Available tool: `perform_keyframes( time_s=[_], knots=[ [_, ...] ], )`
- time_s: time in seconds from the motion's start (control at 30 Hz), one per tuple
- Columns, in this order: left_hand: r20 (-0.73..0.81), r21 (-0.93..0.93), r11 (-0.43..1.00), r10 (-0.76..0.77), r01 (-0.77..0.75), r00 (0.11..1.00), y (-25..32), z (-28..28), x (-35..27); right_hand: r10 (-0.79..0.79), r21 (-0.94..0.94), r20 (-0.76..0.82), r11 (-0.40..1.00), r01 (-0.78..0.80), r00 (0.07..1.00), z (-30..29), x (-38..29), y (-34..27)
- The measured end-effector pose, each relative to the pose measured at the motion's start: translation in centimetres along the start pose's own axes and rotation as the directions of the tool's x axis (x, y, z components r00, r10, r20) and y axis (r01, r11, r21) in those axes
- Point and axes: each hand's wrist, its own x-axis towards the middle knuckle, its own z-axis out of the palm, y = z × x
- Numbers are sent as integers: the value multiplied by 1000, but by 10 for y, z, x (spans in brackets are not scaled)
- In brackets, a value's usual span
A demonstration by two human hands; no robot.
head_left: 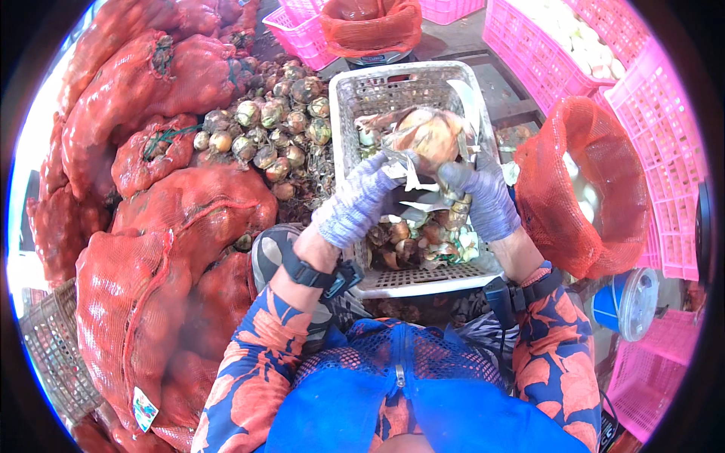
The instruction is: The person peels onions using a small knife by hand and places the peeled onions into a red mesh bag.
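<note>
My left hand (368, 192), in a knitted glove, is at the left side of a large onion (429, 136) with loose, papery skin. On the onion's lower right is my gloved right hand (481, 192), its fingers curled in towards the stem end. Both hands are over a white plastic basket (422, 291) between my knees. Strips of pale peel hang by my fingers, and brown skins and onion scraps (405, 243) lie in the basket. Whether a tool is in my right hand I cannot tell.
Red mesh sacks of onions (130, 306) and a heap of unpeeled onions (272, 124) stand at the left. On the right are an open mesh sack (589, 226) with peeled onions in it, a blue bucket (614, 303) and pink crates (662, 153). Another mesh-lined container (371, 34) stands behind the basket.
</note>
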Motion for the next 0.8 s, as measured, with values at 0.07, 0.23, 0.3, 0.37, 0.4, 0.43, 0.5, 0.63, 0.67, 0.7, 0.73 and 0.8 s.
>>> perform_keyframes(
  time_s=[0.07, 0.23, 0.3, 0.37, 0.4, 0.43, 0.5, 0.63, 0.67, 0.7, 0.73, 0.8],
  knots=[
    [10, -11, 995, 99, -99, 995, 2, 8, 11, -174, -421, 12, 892, 163, 985, 7, 0, -1],
    [-22, -64, 983, 170, -171, 985, 4, -17, 1, -55, -454, 19, 889, 57, 998, 11, -3, -26],
    [-56, 7, 982, 186, -186, 981, 10, -26, -1, -87, -462, 1, 883, 77, 996, 7, -6, -28],
    [-14, -10, 981, 193, -193, 981, 27, -31, -2, -54, -419, 76, 904, 81, 996, 9, -16, -34],
    [9, 45, 971, 233, -234, 972, 30, -35, 2, -122, -386, 44, 913, 130, 992, 14, -19, -24],
    [-4, 125, 950, 287, -285, 958, 33, -38, 3, -95, -388, 55, 915, 109, 994, 17, -22, -23],
    [-29, 206, 912, 368, -354, 929, 40, -36, 3, -37, -397, 67, 916, 61, 997, 19, -26, -23],
    [10, 593, 708, 469, -383, 883, 37, -51, 13, 52, -397, 4, 917, -46, 999, 13, -28, -17],
    [-2, 670, 647, 492, -364, 871, 34, -56, 14, 70, -398, 5, 915, -62, 998, 12, -27, -16],
    [-4, 628, 690, 465, -360, 885, 31, -57, 16, 87, -403, 3, 912, -79, 996, 12, -25, -16],
    [-5, 584, 731, 438, -353, 899, 29, -57, 18, 105, -408, 2, 908, -95, 994, 11, -24, -15],
    [149, 666, 553, 559, -500, 816, 32, -54, 27, 138, -353, 5, 927, -128, 990, 10, -22, -13]
  ],
)
